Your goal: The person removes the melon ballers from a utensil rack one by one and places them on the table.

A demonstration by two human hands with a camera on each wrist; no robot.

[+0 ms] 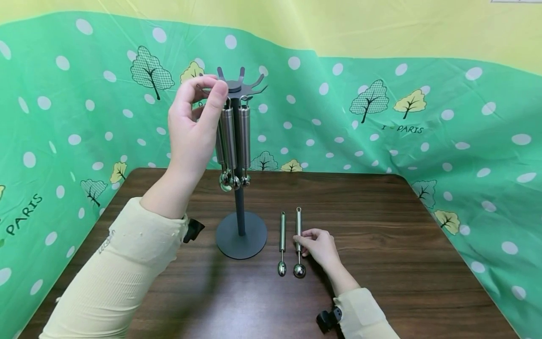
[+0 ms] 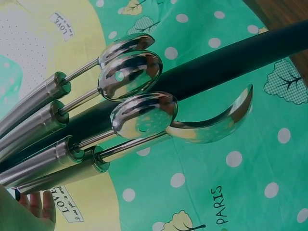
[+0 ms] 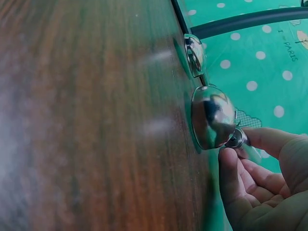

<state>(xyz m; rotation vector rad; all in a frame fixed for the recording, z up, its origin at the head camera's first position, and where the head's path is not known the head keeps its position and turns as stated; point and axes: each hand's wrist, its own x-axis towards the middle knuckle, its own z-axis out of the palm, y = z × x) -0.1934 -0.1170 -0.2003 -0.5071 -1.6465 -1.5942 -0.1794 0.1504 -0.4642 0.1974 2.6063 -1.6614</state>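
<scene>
A dark metal rack (image 1: 239,202) with upward-curving hooks stands on the table, and several melon ballers (image 2: 144,115) with steel handles hang from it, bowls down. My left hand (image 1: 195,117) is raised at the rack's top, thumb and index finger bent close around a hook and the handle ends; I cannot tell whether they grip. Two more scoops lie side by side on the table, right of the rack's base. My right hand (image 1: 322,247) pinches the handle of the right-hand, round-bowled melon baller (image 1: 299,269). The left one, a narrower oval scoop (image 1: 282,267), lies untouched.
The brown wooden table (image 1: 381,226) has its far edge just behind the rack. A green and yellow cloth (image 1: 322,108) with trees and white dots hangs behind and along the sides. The rack's round base (image 1: 241,245) sits left of the lying scoops.
</scene>
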